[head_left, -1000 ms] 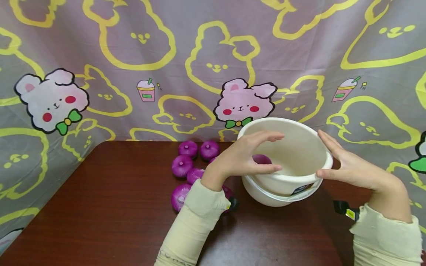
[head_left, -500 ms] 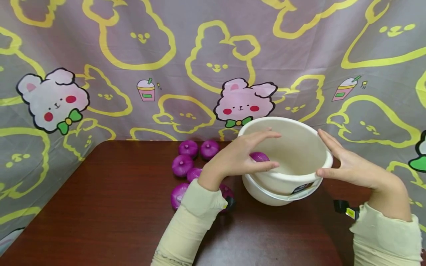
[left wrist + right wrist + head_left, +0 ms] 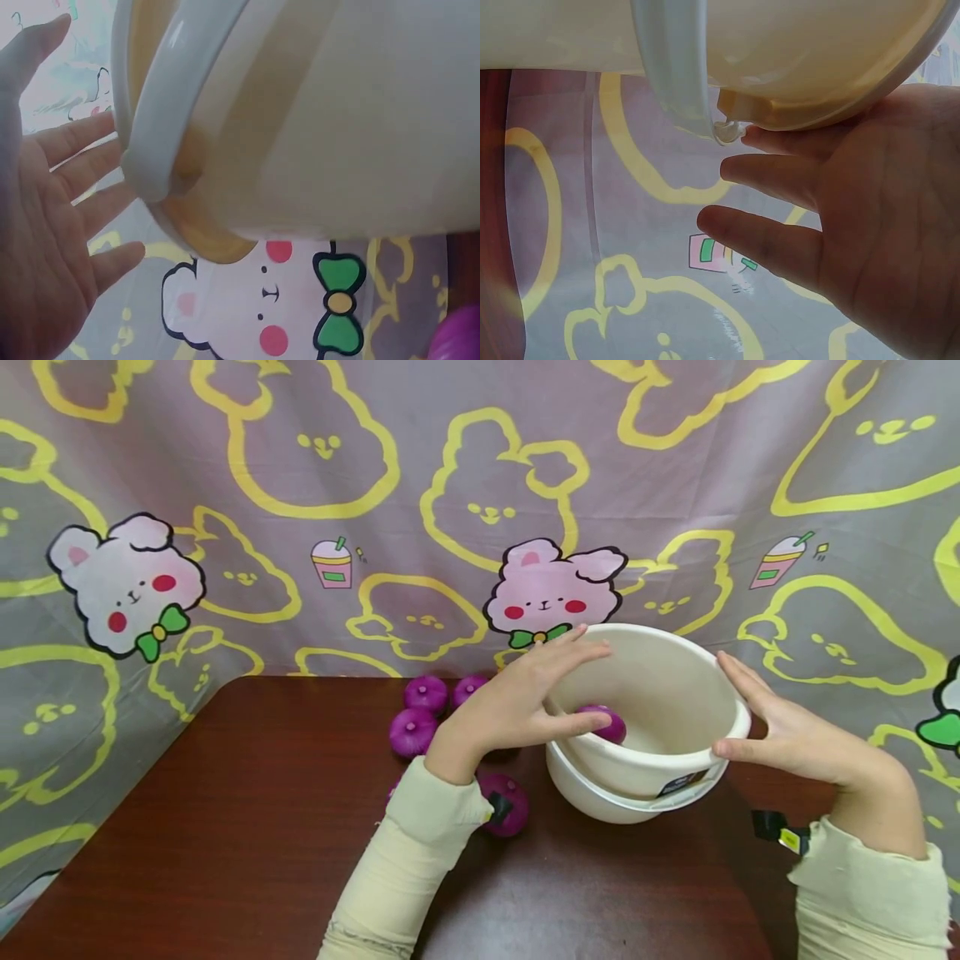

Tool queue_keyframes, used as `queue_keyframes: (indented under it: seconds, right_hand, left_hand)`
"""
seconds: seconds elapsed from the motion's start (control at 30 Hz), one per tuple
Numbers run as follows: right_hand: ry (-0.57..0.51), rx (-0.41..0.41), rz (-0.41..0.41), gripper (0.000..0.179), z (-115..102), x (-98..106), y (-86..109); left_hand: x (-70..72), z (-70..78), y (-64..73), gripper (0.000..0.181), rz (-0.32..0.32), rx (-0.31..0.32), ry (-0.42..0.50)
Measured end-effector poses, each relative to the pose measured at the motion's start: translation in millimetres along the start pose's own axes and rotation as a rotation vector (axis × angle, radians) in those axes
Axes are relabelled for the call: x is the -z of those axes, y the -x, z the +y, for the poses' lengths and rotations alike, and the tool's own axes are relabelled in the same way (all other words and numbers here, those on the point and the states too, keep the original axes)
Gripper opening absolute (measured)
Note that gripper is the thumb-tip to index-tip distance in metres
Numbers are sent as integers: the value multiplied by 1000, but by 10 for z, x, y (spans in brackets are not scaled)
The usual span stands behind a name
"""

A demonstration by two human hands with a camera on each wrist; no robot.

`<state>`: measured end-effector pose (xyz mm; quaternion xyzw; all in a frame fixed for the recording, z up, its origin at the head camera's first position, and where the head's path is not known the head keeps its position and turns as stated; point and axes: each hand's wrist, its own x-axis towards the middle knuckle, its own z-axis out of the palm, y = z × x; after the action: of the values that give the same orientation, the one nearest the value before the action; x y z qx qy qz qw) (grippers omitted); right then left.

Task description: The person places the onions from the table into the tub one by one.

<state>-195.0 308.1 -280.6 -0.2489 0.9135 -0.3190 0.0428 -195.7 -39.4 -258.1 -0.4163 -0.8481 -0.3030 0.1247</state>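
No words I can read; dark label (image 3: 681, 783) on the outside of the white bucket (image 3: 675, 693), on the side facing me, its pale marks too small for me to make out; yellow sticker (image 3: 791, 841) on the black wrist mount (image 3: 767, 825) by my right sleeve (image 3: 862, 877), likewise too small to decipher.

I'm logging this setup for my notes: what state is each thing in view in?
White bucket: uncovered, mouth up.
Bucket handle: lowered against the outside.
Onion in bucket: partly hidden by the left thumb.
Onions on table: visible stems up, some partly hidden.
Patterned cloth: hanging, lightly creased.
Left hand: fingers spread at the rim.
Right hand: touching the opposite rim.
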Motion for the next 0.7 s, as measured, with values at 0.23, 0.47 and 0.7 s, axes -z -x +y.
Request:
queue_keyframes:
  seconds: [0.23, 0.47, 0.7]
  right_hand:
    - [-1, 14, 5, 112, 17, 2, 3]
    - [-4, 12, 4, 112, 9, 8, 3]
    - [4, 2, 2, 113, 3, 12, 1]
  left_hand:
    - [42, 18, 73, 78, 20, 46, -163]
    - [71, 36, 163, 92, -28, 130, -282]
    - [57, 21, 254, 98, -41, 164, -340]
